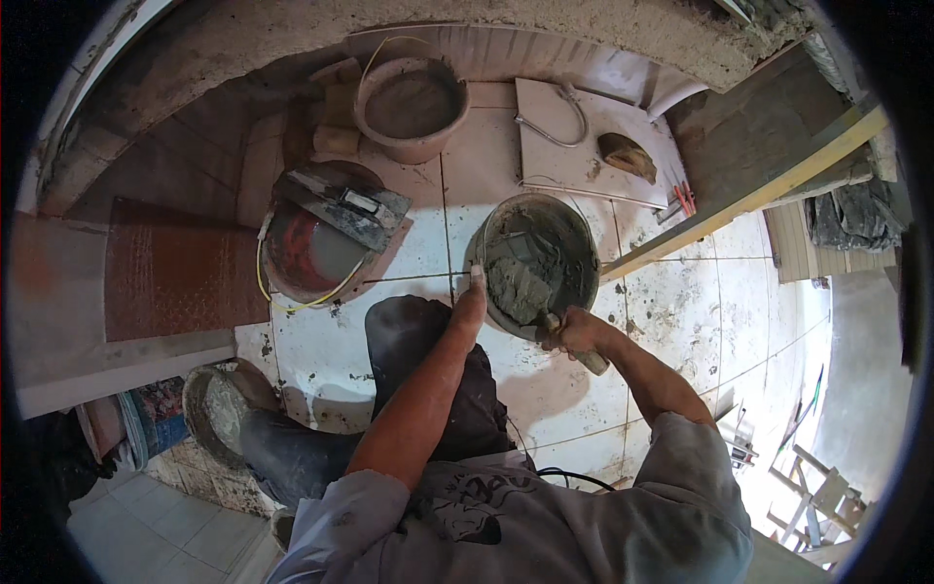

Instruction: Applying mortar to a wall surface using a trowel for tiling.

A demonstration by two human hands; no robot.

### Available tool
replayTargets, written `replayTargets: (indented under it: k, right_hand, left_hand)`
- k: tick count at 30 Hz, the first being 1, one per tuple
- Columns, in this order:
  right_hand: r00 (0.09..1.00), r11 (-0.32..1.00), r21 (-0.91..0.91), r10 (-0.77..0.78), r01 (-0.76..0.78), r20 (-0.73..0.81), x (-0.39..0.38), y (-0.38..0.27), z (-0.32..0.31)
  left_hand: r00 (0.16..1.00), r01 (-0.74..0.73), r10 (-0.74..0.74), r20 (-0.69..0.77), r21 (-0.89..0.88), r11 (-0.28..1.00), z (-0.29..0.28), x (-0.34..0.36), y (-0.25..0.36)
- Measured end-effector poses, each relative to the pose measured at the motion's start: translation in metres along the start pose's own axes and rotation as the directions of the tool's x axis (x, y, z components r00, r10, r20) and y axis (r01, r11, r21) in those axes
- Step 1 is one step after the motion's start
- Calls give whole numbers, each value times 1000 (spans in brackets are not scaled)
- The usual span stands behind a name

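A round bucket point(590, 229) of wet grey mortar point(555, 255) stands on the tiled floor in front of me. My left hand point(472, 300) grips its near left rim, the thumb lying along the edge and the other fingers mostly hidden. At the near right rim, my right hand point(581, 333) is closed around the handle of a trowel point(595, 363). The trowel's blade is hard to tell from the grey mortar coating everything inside the bucket.
Left of the bucket, a plastering float point(352, 206) rests across a reddish bucket point(292, 255) with a yellow handle. Behind stands a tub point(413, 148) of grey liquid. A white board point(545, 107) carries a hose and a sponge-like lump. A yellow-edged plank point(749, 200) slants at right.
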State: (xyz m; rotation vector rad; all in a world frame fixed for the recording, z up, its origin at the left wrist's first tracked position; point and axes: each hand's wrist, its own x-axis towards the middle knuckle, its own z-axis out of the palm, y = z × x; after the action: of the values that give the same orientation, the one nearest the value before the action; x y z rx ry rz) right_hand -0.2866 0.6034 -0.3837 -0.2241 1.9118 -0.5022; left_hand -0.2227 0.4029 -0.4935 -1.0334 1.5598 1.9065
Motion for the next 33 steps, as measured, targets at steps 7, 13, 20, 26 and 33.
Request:
replayTargets:
  k: [7,13,20,26,33]
  right_hand:
    - [995,930,360,-46,76,-91,-9,16,-6]
    - [970,968,245,13,48,-241,-16,38,-1]
    - [978,733,673,197,-97,-74,-145,-43,-11]
    - [994,613,784,95,-98,50,-217,-132,-39]
    - [983,600,779,144,-178,114,-235,-142,-61]
  left_hand:
    - [978,-205,208,-25,-316,926,7,-20,10]
    - [979,-148,194,65,-434,889,-13,-45,-2]
    - [973,-206,223,-59,-658,724,-89,-171,83]
    - [886,-271,-77,-457,-646,713,-210,-308,99]
    - [798,-212,-257,-545,-653,727,-181,-428,71]
